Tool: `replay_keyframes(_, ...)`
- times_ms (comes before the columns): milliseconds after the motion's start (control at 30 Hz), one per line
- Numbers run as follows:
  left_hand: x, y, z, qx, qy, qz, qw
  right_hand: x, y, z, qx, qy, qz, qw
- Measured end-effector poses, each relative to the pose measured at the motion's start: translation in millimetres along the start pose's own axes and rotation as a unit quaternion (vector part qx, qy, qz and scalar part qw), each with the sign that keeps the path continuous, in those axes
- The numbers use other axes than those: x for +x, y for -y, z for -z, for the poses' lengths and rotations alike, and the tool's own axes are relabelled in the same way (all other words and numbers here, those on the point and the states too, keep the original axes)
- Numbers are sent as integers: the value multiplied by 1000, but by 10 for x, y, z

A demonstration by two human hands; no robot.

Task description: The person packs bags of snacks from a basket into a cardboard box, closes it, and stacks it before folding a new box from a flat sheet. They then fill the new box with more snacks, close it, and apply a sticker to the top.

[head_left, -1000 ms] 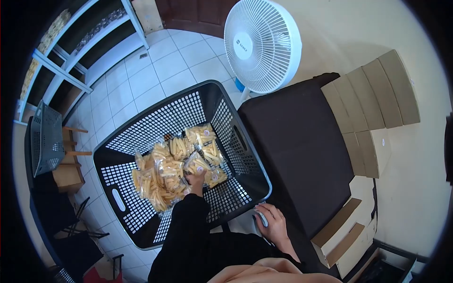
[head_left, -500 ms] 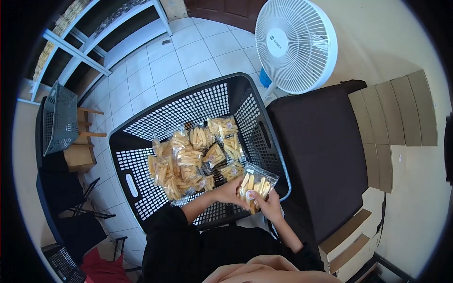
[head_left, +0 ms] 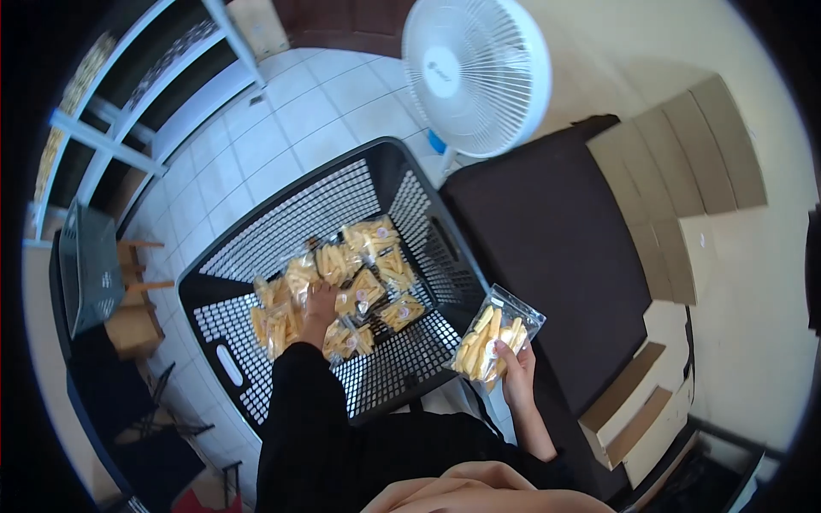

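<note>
My right hand (head_left: 518, 376) grips a clear zip bag of pale yellow stick snacks (head_left: 481, 346), held up beside the right rim of the black basket (head_left: 466, 248). Its thumb presses on the bag's front, by a small round label. My left hand (head_left: 320, 304) reaches down into the basket, its fingers spread over the heaped snack bags. It touches them, and I see no bag lifted in it. Several similar bags lie there, among them one snack bag (head_left: 400, 313) on the right side and another snack bag (head_left: 369, 237) at the back.
A dark brown covered surface (head_left: 547, 231) stretches along the basket's right, with cardboard boxes (head_left: 684, 154) stacked beyond it. A white fan (head_left: 479, 77) stands behind. At the left are a grey crate (head_left: 90, 269) and dark folding chairs (head_left: 154, 462). White shelves (head_left: 111, 128) stand at the far left.
My left hand has let go of the snack bag and moved left into the basket onto the heap. My right hand keeps the bag, now further right relative to the basket. The view has shifted.
</note>
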State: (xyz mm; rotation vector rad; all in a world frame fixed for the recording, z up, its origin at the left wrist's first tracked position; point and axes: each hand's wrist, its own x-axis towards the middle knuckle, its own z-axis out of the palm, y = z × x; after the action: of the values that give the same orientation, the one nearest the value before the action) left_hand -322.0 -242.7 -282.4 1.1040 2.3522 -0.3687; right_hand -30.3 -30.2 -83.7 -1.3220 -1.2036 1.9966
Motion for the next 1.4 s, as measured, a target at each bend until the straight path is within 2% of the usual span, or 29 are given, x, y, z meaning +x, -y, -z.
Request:
replay_keyframes(33, 4, -38, 37, 10, -7, -18, 1000, -5, 13, 45, 41, 0, -8, 999)
replay_keyframes(100, 18, -40, 82, -169, 55, 5, 984, -57, 112, 118, 113, -8, -11, 994)
replay_keyframes(133, 17, -70, 162, -156, 52, -16, 986, -103, 173, 188, 124, -26, 0, 992)
replay_keyframes(200, -20, -123, 345, -234, -2, 5, 972, -214, 289, 396, 71, -31, 61, 995)
replay_keyframes(233, -48, -155, 423, -223, -2, -14, 975, -281, 354, 530, 55, -66, 89, 992)
replay_keyframes(300, -80, -225, 621, -328, -174, -53, 927, -403, 426, 924, 44, -141, 173, 974)
replay_keyframes(367, -103, -299, 979, -356, -187, -78, 912, -552, 501, 1410, 66, -248, 251, 933)
replay_keyframes(400, -148, -371, 1143, -389, -199, -83, 895, -653, 488, 1716, 100, -302, 259, 912)
replay_keyframes(433, -179, -486, 1292, -386, -194, -100, 896, -776, 633, 1884, 82, -344, 298, 887)
replay_keyframes(500, -237, -748, 1604, -572, -227, -157, 773, -979, 615, 2443, -16, -429, 325, 843)
replay_keyframes(533, -310, -898, 1777, -568, -222, -171, 774, -1067, 621, 2615, -10, -457, 334, 824)
replay_keyframes(600, -453, -1208, 2035, -658, -211, -150, 707, -1198, 524, 2982, -13, -491, 322, 809)
replay_keyframes(633, -391, -1293, 2035, -677, -209, -175, 684, -1222, 421, 3195, 4, -479, 300, 825)
replay_keyframes(667, -485, -1517, 2143, -755, -158, -182, 610, -1224, 317, 3378, 21, -464, 278, 841)
replay_keyframes(733, -653, -1922, 2301, -766, -86, -180, 611, -1178, 162, 3613, -27, -432, 179, 883)
replay_keyframes(767, -779, -2174, 2365, -751, -65, -172, 634, -1119, 107, 3638, -34, -412, 155, 897)
replay_keyframes(800, -760, -2365, 2324, -722, -46, -250, 643, -1086, 131, 3575, -28, -399, 125, 908)
replay_keyframes(833, -890, -2639, 2350, -748, -14, -228, 623, -1080, 194, 3487, -12, -384, 77, 920)
replay_keyframes(867, -907, -2872, 2264, -775, 12, -228, 589, -1050, 213, 3472, -21, -338, 70, 938)
replay_keyframes(900, -1073, -3136, 2317, -789, 45, -266, 552, -992, 204, 3451, -41, -311, 51, 948)
replay_keyframes(933, -1155, -3337, 2283, -778, 63, -297, 551, -929, 163, 3475, -62, -282, 33, 957)
replay_keyframes(967, -1269, -3519, 2283, -764, 80, -298, 567, -802, -22, 3637, -179, -273, 31, 945)
replay_keyframes(1000, -1426, -3699, 2325, -767, 111, -301, 556, -704, -203, 3792, -294, -261, 30, 919)
replay_keyframes(1033, -1510, -3857, 2322, -775, 138, -301, 538, -766, -147, 3664, -465, -362, 77, 804)
replay_keyframes(1067, -1585, -3978, 2325, -768, 151, -308, 542, -767, -114, 3675, -465, -360, 80, 805)
replay_keyframes(1133, -1669, -4183, 2301, -757, 144, -318, 553, -759, -96, 3749, -414, -327, 61, 847)
replay_keyframes(1167, -1670, -4253, 2276, -761, 167, -311, 544, -750, -140, 3792, -378, -276, 56, 882)
replay_keyframes(1267, -1812, -4434, 2284, -772, 179, -304, 529, -818, -55, 3691, -328, -259, 75, 905)
replay_keyframes(1400, -1893, -4594, 2214, -744, 189, -323, 553, -806, -49, 3756, -325, -254, 130, 902)
